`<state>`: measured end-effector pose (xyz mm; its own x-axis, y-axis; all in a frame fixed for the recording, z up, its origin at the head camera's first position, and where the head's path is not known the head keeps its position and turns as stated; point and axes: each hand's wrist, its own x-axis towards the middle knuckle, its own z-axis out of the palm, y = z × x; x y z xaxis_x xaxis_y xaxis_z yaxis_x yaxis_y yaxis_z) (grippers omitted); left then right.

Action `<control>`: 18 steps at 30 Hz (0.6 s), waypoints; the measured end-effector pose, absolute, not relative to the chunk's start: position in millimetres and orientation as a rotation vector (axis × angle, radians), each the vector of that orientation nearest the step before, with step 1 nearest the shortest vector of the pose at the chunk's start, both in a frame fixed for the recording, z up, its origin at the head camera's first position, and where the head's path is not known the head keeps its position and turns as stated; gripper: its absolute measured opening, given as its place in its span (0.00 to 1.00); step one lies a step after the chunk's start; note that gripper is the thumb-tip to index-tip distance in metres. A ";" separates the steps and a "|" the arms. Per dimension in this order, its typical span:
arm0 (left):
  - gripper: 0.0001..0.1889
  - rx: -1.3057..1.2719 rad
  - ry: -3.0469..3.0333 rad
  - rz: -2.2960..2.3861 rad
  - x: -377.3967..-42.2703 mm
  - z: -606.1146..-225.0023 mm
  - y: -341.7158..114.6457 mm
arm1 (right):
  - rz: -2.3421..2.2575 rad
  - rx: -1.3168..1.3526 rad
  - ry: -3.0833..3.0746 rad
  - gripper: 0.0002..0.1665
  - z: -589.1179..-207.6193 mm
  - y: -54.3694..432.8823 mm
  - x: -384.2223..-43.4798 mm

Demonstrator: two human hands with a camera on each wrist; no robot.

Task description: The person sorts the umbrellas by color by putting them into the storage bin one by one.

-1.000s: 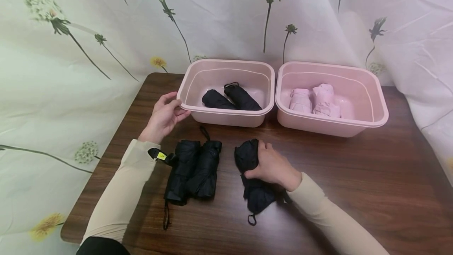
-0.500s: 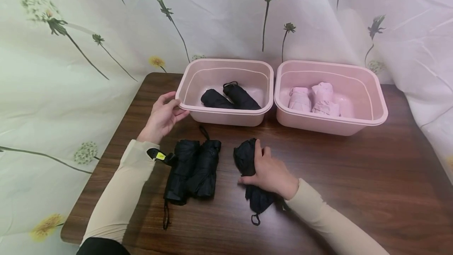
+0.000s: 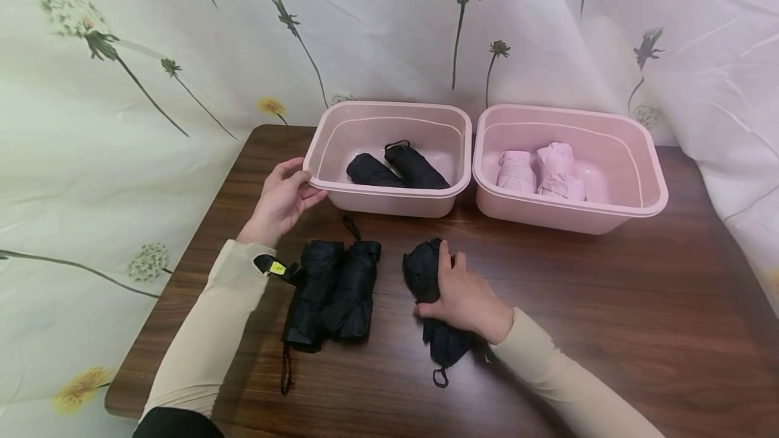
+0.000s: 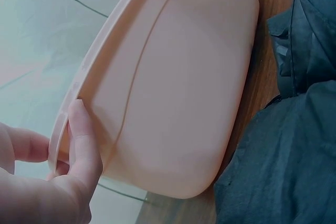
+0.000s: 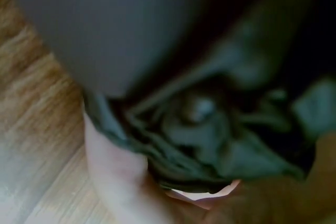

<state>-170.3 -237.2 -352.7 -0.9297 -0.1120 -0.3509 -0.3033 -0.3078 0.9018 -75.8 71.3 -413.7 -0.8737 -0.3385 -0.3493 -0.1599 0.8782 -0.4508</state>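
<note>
My left hand (image 3: 282,201) pinches the left rim of a pink plastic tub (image 3: 392,204), thumb and fingers on either side of the rim in the left wrist view. My right hand (image 3: 468,296) grips a black folded umbrella (image 3: 421,269) on the table from above. Its wrist loop (image 3: 441,378) sticks out at the near end, and the palm hides the middle. Black crumpled fabric (image 5: 210,140) fills much of the blurred right wrist view. Two more black folded umbrellas (image 3: 349,293) lie side by side between the hands.
Inside the left tub are two black umbrellas (image 3: 416,166). A second pink tub (image 3: 572,218) stands to its right with two pink folded umbrellas (image 3: 556,171). Both tubs sit at the back of the brown wooden table (image 3: 608,303), before a flowered cloth (image 3: 389,32).
My right hand has shifted slightly on the umbrella, its thumb lower and its fingers more stretched forward. The loop has swung slightly right. The left hand and both tubs stay put.
</note>
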 end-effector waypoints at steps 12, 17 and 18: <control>0.26 -0.542 1.798 2.355 -170.1 -353.8 -238.2 | -0.852 -0.379 2.568 0.69 -410.6 86.4 -79.5; 0.27 -0.532 1.835 2.331 -170.9 -354.8 -239.0 | -0.951 -0.471 2.606 0.64 -395.5 96.9 -81.0; 0.28 -0.527 1.837 2.330 -171.0 -354.8 -239.2 | -0.963 -0.487 2.619 0.63 -392.0 98.9 -80.9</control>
<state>-171.0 -239.2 -354.8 -0.9309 -0.1136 -0.3473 -0.3111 -0.2519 0.9164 -80.9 98.9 -392.0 -0.8950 -0.4135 -0.1672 -0.2068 0.7168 -0.6659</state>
